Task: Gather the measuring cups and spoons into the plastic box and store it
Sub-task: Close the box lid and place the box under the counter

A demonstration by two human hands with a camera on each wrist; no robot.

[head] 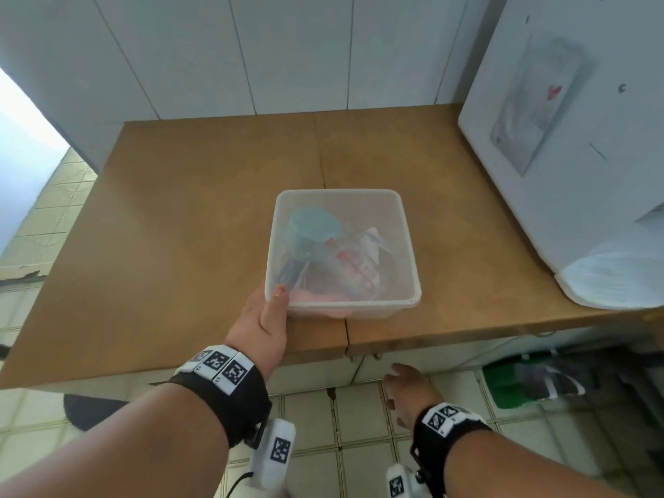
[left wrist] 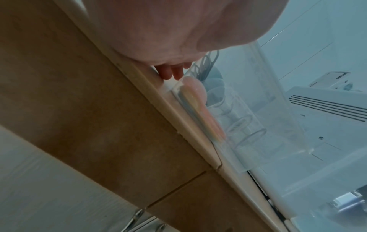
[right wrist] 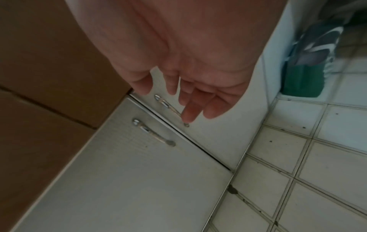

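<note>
The plastic box [head: 343, 253] sits on a brown wooden counter [head: 187, 224], close to the front edge. It has no lid on. Inside are a blue measuring cup [head: 314, 226], a clear measuring cup [head: 354, 267] with red marks, and some spoons [left wrist: 206, 108] lying along the bottom.

The left hand [head: 262, 325] holds the near left corner of the box. The thumb lies on top of the rim and the fingers [left wrist: 170, 72] go under the box.

The right hand [head: 407, 393] is lower, in front of the counter. It holds nothing, and its fingers are loose and spread.

Behind the counter is a wall of white tiles [head: 215, 48]. A big white machine [head: 575, 138] stands on the right end of the counter. The floor [head: 323, 425] has pale square tiles with dark lines between them. A green bag [head: 521, 388] lies on the floor to the right.

The head view shows the whole box from above, but not the fingers under it. The left wrist view shows those fingers and the spoons through the clear side of the box. Only the right wrist view shows the white cupboard doors [right wrist: 139, 180] under the counter and their two shiny handles [right wrist: 154, 132]. The right hand's fingertips [right wrist: 188, 113] are just in front of the farther handle.
</note>
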